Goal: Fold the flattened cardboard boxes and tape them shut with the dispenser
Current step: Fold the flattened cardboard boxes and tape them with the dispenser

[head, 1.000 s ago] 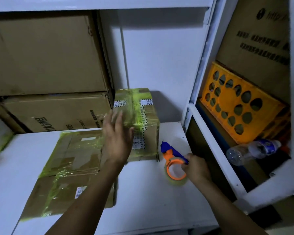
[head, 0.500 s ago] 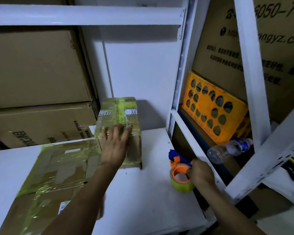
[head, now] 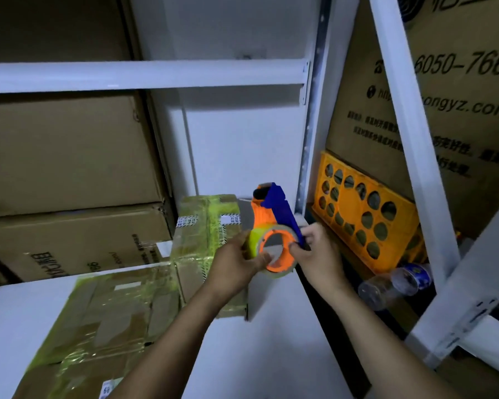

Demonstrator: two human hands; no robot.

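An orange and blue tape dispenser point(head: 274, 223) with a yellowish roll is lifted above the white shelf. My right hand point(head: 319, 253) grips its blue handle. My left hand point(head: 238, 262) holds the roll from the left, thumb on the orange hub. Behind and below them stands a small folded cardboard box point(head: 205, 234) wrapped in yellow-green tape. A flattened cardboard box point(head: 104, 321), also covered in yellow-green tape, lies to the left on the shelf surface point(head: 271, 341).
Large stacked cardboard cartons point(head: 69, 197) fill the shelf's back left. A white shelf upright point(head: 308, 156) stands right of the hands. Beyond it are an orange perforated crate point(head: 360, 208), a plastic bottle point(head: 395, 286) lying down and a printed carton point(head: 458, 110).
My right hand lifted the dispenser off the shelf. My left hand left the top of the small box and took hold of the tape roll. The camera view tilted upward.
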